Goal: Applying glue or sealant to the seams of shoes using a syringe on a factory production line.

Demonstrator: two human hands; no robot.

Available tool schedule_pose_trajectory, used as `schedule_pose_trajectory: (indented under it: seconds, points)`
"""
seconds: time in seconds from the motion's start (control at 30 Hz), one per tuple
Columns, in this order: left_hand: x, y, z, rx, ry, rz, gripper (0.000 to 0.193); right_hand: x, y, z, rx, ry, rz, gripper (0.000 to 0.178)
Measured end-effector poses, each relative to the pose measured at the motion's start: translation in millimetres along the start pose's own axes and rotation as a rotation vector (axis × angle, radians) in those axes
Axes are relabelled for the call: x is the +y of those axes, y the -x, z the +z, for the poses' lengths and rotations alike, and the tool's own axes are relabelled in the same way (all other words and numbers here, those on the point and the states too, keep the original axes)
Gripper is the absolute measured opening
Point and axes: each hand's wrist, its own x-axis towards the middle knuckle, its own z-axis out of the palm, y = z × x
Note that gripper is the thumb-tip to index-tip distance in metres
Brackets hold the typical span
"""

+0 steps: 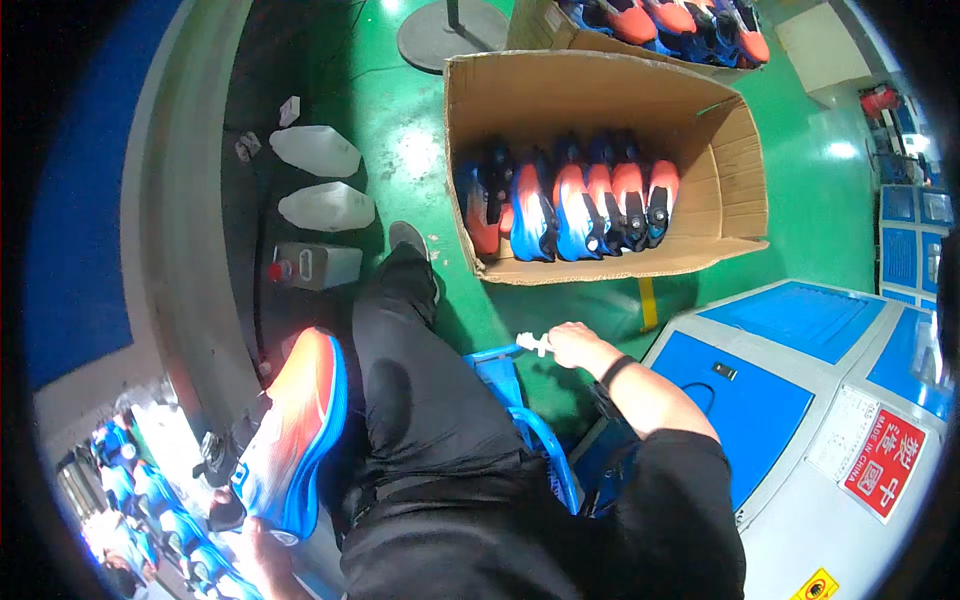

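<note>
orange-blue shoe (301, 415): lower left of frame | left hand (268, 562): nearer, clamped at its heel | long axis: up-frame from grip, toe leaning right | right hand (578, 346): right of centre, pinching white scrap (534, 344)

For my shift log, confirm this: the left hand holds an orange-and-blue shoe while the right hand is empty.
Not quite: the head view shows the right hand holding a small white piece. The left hand does hold the orange-and-blue shoe.
</note>
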Motion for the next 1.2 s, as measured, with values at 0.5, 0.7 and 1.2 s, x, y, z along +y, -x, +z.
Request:
schedule_pose_trajectory:
  seconds: [0.5,0.7,1.2]
  points:
    - [66.6,-1.9,57.2,-0.346,0.598,0.456,0.061,-2.3,0.6,-272.7,0.770,-0.769,-0.446,0.044]
    - [18.3,-62.5,30.0,-0.135,0.328,0.233,0.062,39.4,-183.0,-236.7,0.056,0.005,0.170,0.030]
    - [118.6,-89.3,75.7,-0.126,0.115,-0.319,0.028,171.9,-357.6,6.7,-0.417,-0.244,-0.061,0.037]
